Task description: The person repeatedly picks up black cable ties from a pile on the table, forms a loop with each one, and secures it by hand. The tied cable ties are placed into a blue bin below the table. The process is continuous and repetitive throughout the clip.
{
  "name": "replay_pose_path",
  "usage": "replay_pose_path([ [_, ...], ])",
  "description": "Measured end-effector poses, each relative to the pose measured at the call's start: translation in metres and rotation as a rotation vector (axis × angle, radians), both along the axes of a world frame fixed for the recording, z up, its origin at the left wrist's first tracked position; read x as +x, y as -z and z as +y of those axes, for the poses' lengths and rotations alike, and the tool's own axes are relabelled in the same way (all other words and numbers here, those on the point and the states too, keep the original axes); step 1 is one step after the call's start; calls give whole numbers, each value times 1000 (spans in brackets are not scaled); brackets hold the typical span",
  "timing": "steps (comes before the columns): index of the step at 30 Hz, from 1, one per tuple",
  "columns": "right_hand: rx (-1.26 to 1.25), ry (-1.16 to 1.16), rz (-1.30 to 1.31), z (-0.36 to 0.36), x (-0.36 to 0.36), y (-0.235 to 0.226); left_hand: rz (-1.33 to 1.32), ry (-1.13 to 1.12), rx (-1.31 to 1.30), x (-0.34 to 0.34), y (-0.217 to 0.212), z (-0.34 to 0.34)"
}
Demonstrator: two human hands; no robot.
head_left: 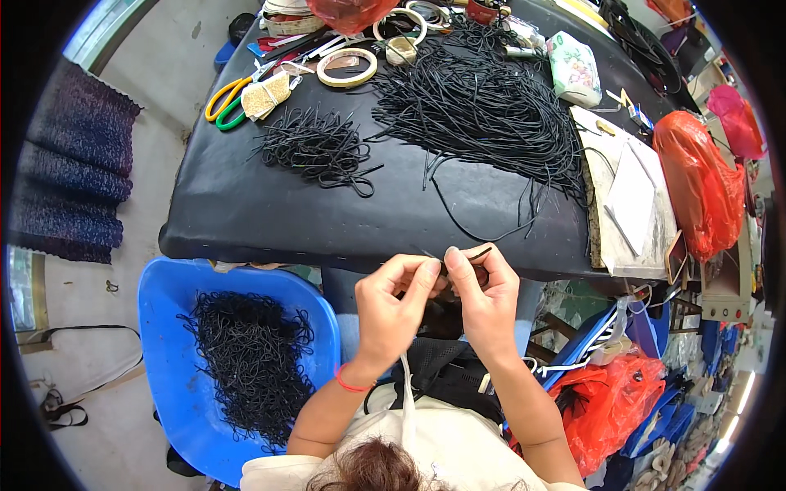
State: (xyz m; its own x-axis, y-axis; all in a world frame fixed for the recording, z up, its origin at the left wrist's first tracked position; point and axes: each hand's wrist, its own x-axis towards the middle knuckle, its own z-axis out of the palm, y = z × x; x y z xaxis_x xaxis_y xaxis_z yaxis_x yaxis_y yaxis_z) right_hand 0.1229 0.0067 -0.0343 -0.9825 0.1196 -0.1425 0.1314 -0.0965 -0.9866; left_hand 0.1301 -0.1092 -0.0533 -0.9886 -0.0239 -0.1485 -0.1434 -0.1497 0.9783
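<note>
Just off the front edge of the black-covered table (360, 221), both my hands pinch one thin black cord (485, 252). My left hand (386, 309) is closed, thumb against the fingers. Close beside it, my right hand (491, 315) pinches the cord too, and a short dark end sticks out past its fingertips. Most of this cord is hidden by my fingers. A large heap of long black cords (483, 114) lies beyond my hands on the table. Left of it is a smaller pile of looped black cords (315, 147).
A blue tub (155, 335) with many black looped cords (246, 360) stands at lower left. Scissors (219, 100), tape rolls (326, 79) and a floral packet (575, 69) lie along the far side. At right are a board (647, 258) and red plastic bags (700, 180).
</note>
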Motion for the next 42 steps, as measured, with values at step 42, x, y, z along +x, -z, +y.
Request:
replay_pose_path([
  [42,1089,-111,621,65,-36,12,411,-444,-1038,-81,-6,-58],
])
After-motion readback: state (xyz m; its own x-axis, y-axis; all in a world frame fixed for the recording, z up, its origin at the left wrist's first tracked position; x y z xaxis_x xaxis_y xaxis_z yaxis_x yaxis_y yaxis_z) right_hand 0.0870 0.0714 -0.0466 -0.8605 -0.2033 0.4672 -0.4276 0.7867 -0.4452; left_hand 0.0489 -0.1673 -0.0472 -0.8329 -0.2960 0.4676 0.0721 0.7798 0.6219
